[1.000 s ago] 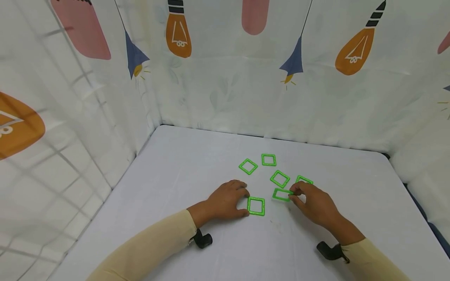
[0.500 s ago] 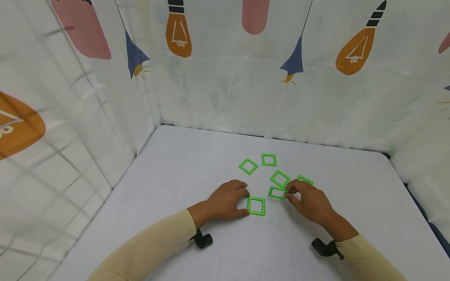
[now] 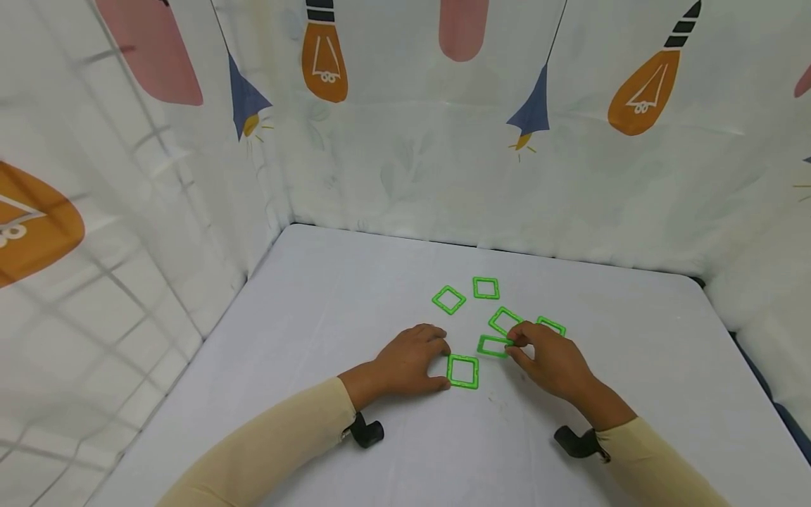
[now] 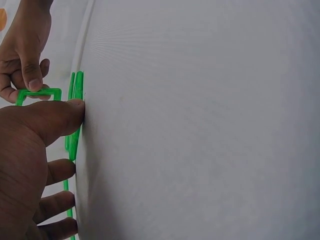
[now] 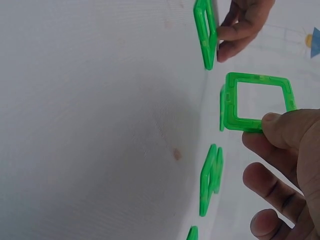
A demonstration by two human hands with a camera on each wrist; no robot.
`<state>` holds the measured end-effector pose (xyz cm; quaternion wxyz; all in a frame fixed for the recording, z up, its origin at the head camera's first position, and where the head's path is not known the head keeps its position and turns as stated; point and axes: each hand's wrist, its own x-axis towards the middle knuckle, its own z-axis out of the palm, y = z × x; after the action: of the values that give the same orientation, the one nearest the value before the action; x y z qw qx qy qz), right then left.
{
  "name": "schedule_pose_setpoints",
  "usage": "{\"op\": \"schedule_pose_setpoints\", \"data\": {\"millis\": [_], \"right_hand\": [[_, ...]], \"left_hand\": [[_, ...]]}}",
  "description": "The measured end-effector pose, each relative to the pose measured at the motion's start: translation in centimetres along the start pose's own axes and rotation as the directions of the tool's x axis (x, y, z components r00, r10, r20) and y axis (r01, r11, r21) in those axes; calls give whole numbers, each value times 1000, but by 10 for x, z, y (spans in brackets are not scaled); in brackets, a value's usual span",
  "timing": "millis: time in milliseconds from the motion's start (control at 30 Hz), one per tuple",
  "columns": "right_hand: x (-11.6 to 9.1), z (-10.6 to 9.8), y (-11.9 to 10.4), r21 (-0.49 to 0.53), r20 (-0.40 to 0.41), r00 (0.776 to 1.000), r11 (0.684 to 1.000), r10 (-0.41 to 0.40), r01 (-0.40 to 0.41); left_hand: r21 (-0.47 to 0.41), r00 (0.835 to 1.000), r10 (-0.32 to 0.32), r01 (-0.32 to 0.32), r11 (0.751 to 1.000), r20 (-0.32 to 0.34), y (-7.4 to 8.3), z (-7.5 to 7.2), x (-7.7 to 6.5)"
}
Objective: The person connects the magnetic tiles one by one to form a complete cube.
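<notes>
In the head view, my left hand (image 3: 408, 360) rests on the table at the left side of a green square magnetic tile (image 3: 463, 386). Its thumb and forefinger hold that flat-lying tile at the two left corners. To the right, my right hand (image 3: 556, 362) pinches another green square tile (image 5: 257, 78) between thumb and forefinger, tilted and raised off the table. Its other fingers are loosely bent, as the right wrist view shows. The held tile hangs just beyond and right of the left hand's tile, with a gap between them.
Several more green square tiles lie farther back: one tile (image 3: 449, 312) turned diagonally, another tile (image 3: 486, 297) beside it, a third tile (image 3: 500, 310) partly behind the right hand, and one tile (image 3: 551, 322) at right. A white-covered table (image 3: 355, 282) meets a printed curtain (image 3: 405, 176).
My right hand has moved left with its pinched tile, nearer the tile under my left hand. The left hand has stayed in place.
</notes>
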<state>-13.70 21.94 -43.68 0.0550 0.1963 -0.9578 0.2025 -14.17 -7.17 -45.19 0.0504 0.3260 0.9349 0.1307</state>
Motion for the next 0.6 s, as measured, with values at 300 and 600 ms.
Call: {"op": "schedule_pose_setpoints", "data": {"millis": [300, 600], "right_hand": [[4, 2, -6, 3, 4, 1000, 1000, -4, 4], [10, 6, -9, -4, 23, 1000, 1000, 12, -12]], "left_hand": [[15, 1000, 16, -15, 1000, -11, 0, 1, 1], [7, 999, 24, -23, 1000, -24, -1, 1, 1]]}}
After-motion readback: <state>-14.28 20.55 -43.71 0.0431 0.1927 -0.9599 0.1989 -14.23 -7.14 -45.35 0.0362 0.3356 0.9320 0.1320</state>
